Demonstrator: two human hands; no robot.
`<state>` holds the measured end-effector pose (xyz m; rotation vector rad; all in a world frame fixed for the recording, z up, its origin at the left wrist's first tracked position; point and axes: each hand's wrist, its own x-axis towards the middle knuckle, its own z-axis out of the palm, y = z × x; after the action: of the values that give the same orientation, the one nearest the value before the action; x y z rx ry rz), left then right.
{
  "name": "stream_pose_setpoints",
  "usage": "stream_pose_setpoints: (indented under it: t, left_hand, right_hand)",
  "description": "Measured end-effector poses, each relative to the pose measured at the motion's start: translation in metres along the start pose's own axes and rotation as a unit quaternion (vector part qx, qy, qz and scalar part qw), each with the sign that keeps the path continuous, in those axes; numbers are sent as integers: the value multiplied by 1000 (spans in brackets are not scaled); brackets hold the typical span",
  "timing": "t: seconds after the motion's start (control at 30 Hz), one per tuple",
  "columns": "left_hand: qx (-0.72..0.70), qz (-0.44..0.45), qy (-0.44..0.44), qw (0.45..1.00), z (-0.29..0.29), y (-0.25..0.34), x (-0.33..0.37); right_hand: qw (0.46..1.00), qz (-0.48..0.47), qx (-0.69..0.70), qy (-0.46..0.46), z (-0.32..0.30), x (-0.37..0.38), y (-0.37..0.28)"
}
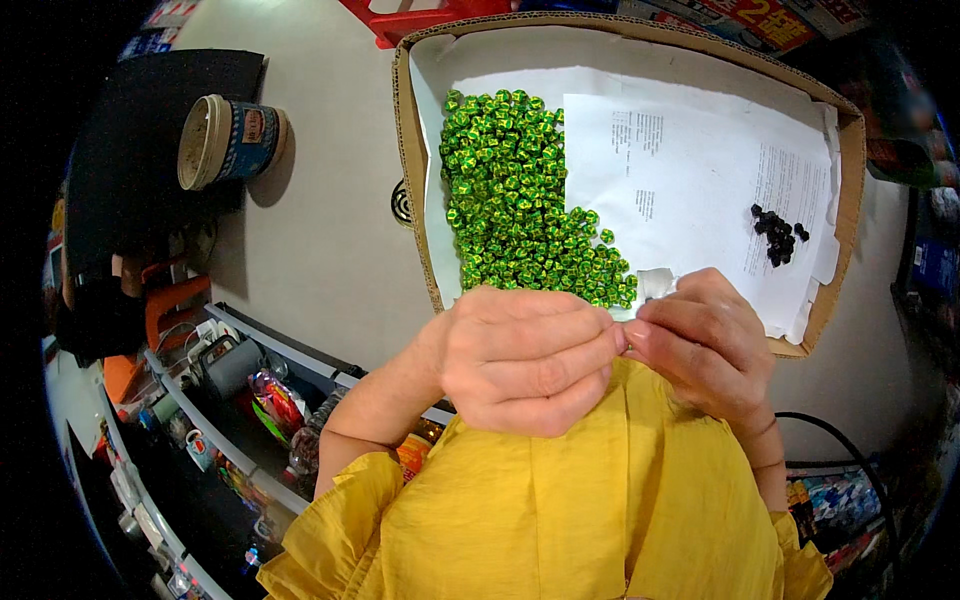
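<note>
My left hand [535, 360] and my right hand [705, 345] meet at the fingertips, close to my chest, at the near edge of a shallow cardboard box [404, 130]. Both are closed in a pinch around something too small and hidden to make out. Just beyond them, a heap of small shiny green-and-yellow faceted pieces [510, 190] covers the left side of the box. A small pile of black pieces [775, 235] lies at its right side. Printed white sheets [690, 170] line the box. A torn white bit [655, 283] shows by my right fingers.
A bucket with a blue label [250, 140] lies on its side on the pale floor [330, 150] at left. Shelves of packaged goods [275, 400] stand at lower left. A red plastic stool or frame [420, 18] is behind the box. A black cable [840, 435] curves at right.
</note>
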<state>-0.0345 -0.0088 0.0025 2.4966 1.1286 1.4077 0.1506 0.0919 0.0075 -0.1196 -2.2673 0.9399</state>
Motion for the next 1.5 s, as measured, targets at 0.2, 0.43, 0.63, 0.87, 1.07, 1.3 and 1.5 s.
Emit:
stream_pose_setpoints:
  t: [0.2, 0.43, 0.63, 0.87, 1.07, 1.3, 1.5]
  left_hand:
    - [-9, -4, 18, 1000, 1, 6, 4]
    - [-33, 16, 87, 996, 6, 1, 10]
    - [-123, -65, 52, 989, 5, 1, 16]
    - [53, -371, 40, 926, -4, -34, -16]
    - [240, -331, -5, 912, 18, -42, -13]
    - [6, -357, -15, 934, 60, -18, 0]
    - [-139, -386, -32, 911, 76, -11, 5]
  right_hand:
    - [997, 0, 72, 20, 0, -5, 0]
    - [986, 73, 141, 49, 2, -2, -4]
    - [989, 101, 99, -49, -14, 5, 5]
    - [909, 386, -125, -94, -33, -51, 32]
    - [888, 345, -268, -143, -14, -69, 32]
    - [892, 310, -280, -171, -8, -67, 34]
    - [861, 386, -326, -53, -10, -71, 32]
